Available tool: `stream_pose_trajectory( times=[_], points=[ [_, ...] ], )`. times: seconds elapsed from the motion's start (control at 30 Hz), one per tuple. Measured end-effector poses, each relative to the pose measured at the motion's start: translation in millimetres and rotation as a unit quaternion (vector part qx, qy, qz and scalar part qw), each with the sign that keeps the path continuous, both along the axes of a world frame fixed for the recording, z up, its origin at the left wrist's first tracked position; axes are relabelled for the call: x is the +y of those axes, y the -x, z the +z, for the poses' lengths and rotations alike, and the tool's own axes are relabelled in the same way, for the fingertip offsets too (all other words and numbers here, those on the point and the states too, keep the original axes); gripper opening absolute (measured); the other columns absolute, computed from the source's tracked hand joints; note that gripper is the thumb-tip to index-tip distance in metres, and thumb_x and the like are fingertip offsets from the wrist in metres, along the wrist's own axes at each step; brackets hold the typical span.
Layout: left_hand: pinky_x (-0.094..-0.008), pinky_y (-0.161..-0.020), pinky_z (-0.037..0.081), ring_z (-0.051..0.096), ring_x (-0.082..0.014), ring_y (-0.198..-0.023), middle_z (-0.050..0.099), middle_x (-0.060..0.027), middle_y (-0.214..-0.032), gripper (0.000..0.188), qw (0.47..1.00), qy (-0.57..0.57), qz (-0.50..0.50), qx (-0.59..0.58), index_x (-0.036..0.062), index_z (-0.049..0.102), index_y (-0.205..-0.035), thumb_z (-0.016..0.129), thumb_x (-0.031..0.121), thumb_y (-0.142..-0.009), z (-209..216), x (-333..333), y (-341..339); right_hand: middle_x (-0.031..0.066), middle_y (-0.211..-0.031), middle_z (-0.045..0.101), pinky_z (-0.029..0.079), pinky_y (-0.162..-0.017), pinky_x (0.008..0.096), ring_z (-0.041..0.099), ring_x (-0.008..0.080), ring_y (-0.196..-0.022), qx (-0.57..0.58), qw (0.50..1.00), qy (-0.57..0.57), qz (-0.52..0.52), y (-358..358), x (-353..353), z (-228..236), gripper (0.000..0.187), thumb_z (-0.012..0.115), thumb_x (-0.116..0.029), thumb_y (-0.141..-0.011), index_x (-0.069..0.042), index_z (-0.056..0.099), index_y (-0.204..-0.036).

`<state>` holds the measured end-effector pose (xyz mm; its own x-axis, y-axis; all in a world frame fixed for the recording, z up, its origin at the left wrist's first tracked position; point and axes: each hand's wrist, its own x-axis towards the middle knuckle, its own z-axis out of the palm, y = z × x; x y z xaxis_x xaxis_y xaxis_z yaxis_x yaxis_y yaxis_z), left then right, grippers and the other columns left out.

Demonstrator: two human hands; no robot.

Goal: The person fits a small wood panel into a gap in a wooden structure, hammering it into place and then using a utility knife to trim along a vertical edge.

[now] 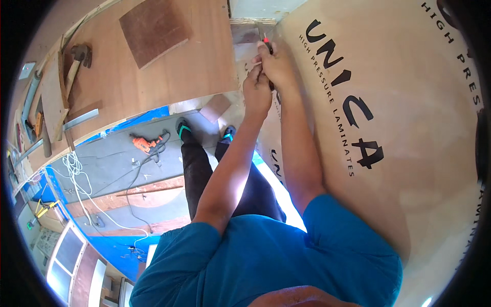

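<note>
My right hand point(279, 65) is closed around a slim black-and-red tool that looks like a screwdriver point(266, 40), its thin tip pointing away from me. Just below and to the left, my left hand point(257, 91) has its fingers bent together against the right fingers. Something small and pale shows at those fingertips, too small to name. Both hands are in the narrow corner between the wooden bench top and a tall tan printed laminate panel point(378, 204). Much of the tool is hidden by my fingers.
On the wooden bench top point(179, 77) lie a brown square board point(153, 33) and a hammer point(79, 59). An orange power drill point(144, 144) with a dark cord rests on the grey floor by my feet. White cables point(76, 171) hang at the left.
</note>
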<state>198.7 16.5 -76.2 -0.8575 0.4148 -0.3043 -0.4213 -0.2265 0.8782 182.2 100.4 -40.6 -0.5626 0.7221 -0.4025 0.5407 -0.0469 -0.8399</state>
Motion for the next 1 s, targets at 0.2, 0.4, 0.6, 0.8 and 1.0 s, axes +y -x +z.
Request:
stream_pose_trajectory(
  times=[0.2, 0.4, 0.6, 0.8, 1.0],
  points=[
    [-0.0278, -0.06, 0.045, 0.057, -0.0092, -0.072, 0.063, 0.0002, -0.093, 0.03, 0.973, -0.116, 0.003, -0.2, 0.008, 0.062, -0.121, 0.051, 0.031, -0.106, 16, 8, 7, 0.0171, -0.098, 0.074, 0.055, -0.079, 0.0392, 0.071, 0.0267, -0.086, 0.048, 0.999, -0.02, -0.011, 3, 3, -17, 0.044, 0.067, -0.04, -0.097, 0.003, 0.068, -0.109],
    [-0.0258, -0.057, 0.044, 0.059, -0.0103, -0.076, 0.063, -0.0043, -0.096, 0.045, 0.982, -0.119, -0.085, -0.115, 0.0039, 0.06, -0.12, 0.039, 0.043, -0.112, -4, 5, 18, 0.0199, -0.1, 0.074, 0.054, -0.086, 0.0404, 0.072, 0.0316, -0.093, -0.041, 0.992, -0.111, 0.049, 13, 0, 8, 0.046, 0.068, -0.041, -0.095, 0.002, 0.07, -0.11],
    [-0.0285, -0.058, 0.05, 0.063, -0.0136, -0.076, 0.066, -0.0049, -0.094, 0.046, 0.96, -0.116, 0.031, -0.253, 0.0041, 0.064, -0.119, 0.04, 0.042, -0.112, -1, 29, 26, 0.0222, -0.1, 0.075, 0.053, -0.087, 0.0415, 0.072, 0.0326, -0.096, -0.067, 0.991, -0.098, 0.059, 26, 6, -8, 0.044, 0.066, -0.038, -0.095, 0.002, 0.073, -0.109],
    [-0.0298, -0.066, 0.053, 0.067, -0.0147, -0.082, 0.069, -0.005, -0.095, 0.041, 0.977, -0.113, -0.013, -0.182, 0.0074, 0.065, -0.116, 0.055, 0.045, -0.106, -8, 40, 19, 0.0124, -0.088, 0.074, 0.054, -0.075, 0.0353, 0.07, 0.0196, -0.08, -0.045, 0.996, -0.071, 0.019, 11, 29, -24, 0.042, 0.063, -0.037, -0.099, 0.003, 0.072, -0.11],
    [-0.0295, -0.069, 0.053, 0.065, -0.0135, -0.082, 0.069, -0.0068, -0.099, 0.037, 0.969, -0.185, 0.059, -0.156, 0.0017, 0.064, -0.117, 0.043, 0.032, -0.112, -3, 35, 17, 0.0178, -0.092, 0.076, 0.054, -0.083, 0.0433, 0.073, 0.0328, -0.089, -0.066, 0.988, -0.122, 0.072, 24, 9, -3, 0.046, 0.061, -0.043, -0.096, -0.002, 0.076, -0.108]
  ],
)
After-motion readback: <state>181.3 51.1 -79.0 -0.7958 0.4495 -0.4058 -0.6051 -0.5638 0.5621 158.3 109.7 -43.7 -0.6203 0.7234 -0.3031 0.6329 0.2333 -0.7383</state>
